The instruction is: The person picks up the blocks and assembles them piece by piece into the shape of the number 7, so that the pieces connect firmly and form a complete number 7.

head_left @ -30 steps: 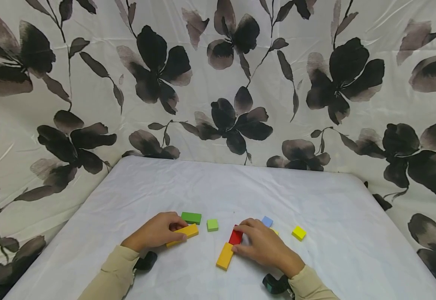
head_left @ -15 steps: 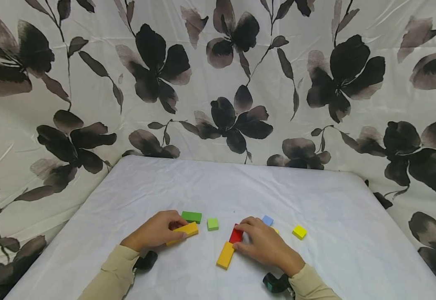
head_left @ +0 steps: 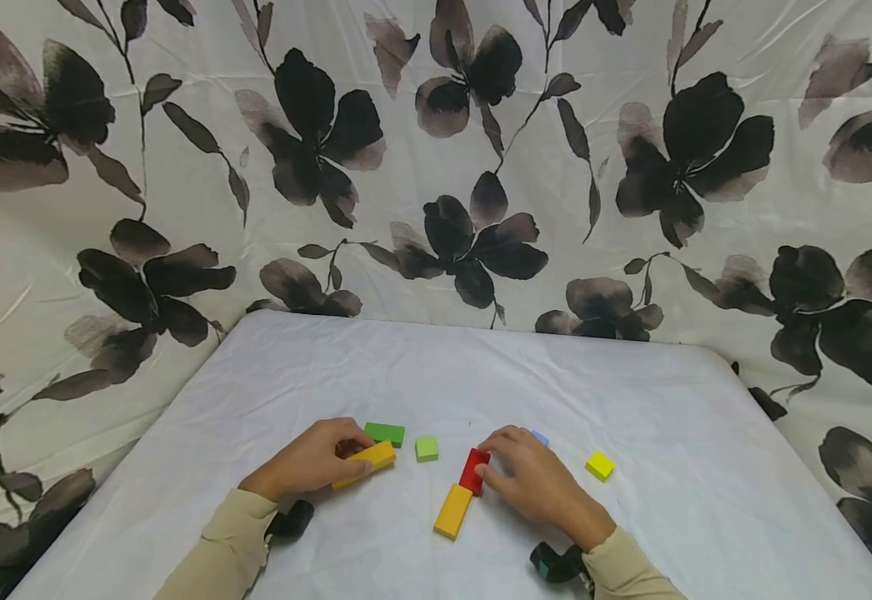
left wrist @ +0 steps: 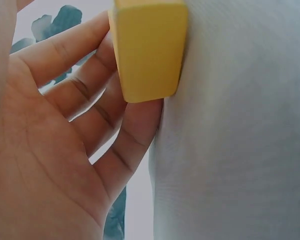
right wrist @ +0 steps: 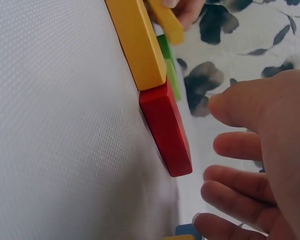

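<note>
My left hand (head_left: 308, 458) pinches an orange-yellow rectangular block (head_left: 378, 456) between thumb and fingers, its far end slightly raised in the head view. The left wrist view shows that block's end face (left wrist: 150, 52) against the fingers. A red block (head_left: 473, 472) lies end to end with a second orange-yellow block (head_left: 453, 512), the two touching in a slanting line. Beside the red block is my right hand (head_left: 539, 482); in the right wrist view its fingers (right wrist: 240, 145) are spread and apart from the red block, holding nothing.
A green block (head_left: 385, 433) lies behind the left hand, with a light green cube (head_left: 426, 449) to its right. A blue block (head_left: 540, 437) is partly hidden behind the right hand. Farther right sits a yellow cube (head_left: 599, 466). A white cloth (head_left: 436, 375) covers the table.
My right hand has let go of the red block and shifted slightly right, now covering more of the blue block. The block in my left hand has risen slightly.
</note>
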`<move>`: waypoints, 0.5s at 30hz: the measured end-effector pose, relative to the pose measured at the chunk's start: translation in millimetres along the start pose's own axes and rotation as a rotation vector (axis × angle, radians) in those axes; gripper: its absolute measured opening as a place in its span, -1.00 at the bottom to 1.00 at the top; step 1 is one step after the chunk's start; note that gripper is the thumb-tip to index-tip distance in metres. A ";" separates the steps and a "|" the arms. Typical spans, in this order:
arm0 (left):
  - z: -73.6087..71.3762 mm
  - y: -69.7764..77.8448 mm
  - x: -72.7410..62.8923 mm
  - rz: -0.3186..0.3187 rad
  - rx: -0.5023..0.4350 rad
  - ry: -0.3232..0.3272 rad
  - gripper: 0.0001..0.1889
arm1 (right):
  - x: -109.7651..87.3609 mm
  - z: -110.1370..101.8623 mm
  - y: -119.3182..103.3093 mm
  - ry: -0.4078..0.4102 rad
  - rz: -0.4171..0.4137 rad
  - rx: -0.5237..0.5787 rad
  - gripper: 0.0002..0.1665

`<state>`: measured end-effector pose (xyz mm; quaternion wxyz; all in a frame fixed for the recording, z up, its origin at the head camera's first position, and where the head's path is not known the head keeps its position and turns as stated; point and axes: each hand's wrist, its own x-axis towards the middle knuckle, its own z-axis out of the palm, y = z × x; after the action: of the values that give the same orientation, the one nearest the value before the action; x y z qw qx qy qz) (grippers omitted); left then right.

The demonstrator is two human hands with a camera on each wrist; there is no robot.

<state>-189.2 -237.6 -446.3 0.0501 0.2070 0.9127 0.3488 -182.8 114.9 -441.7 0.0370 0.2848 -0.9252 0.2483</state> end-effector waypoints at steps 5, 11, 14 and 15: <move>-0.7 -0.8 0.0 0.005 -0.024 0.013 -0.76 | 0.0 -2.1 3.0 0.042 0.000 0.032 -0.72; -1.3 0.4 1.2 -0.027 -0.030 0.007 -0.74 | 1.2 -4.8 6.6 0.115 0.007 0.043 -0.77; -1.6 1.0 1.5 -0.046 -0.035 0.006 -0.74 | 1.9 -6.0 8.9 0.142 0.030 0.029 -0.78; -1.6 1.3 1.5 -0.053 -0.038 0.007 -0.74 | 2.2 -6.8 9.5 0.150 0.035 0.029 -0.78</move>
<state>-190.5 -237.1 -444.1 0.0599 0.1807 0.9112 0.3654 -190.2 123.8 -439.5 0.0976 0.2497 -0.9210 0.2828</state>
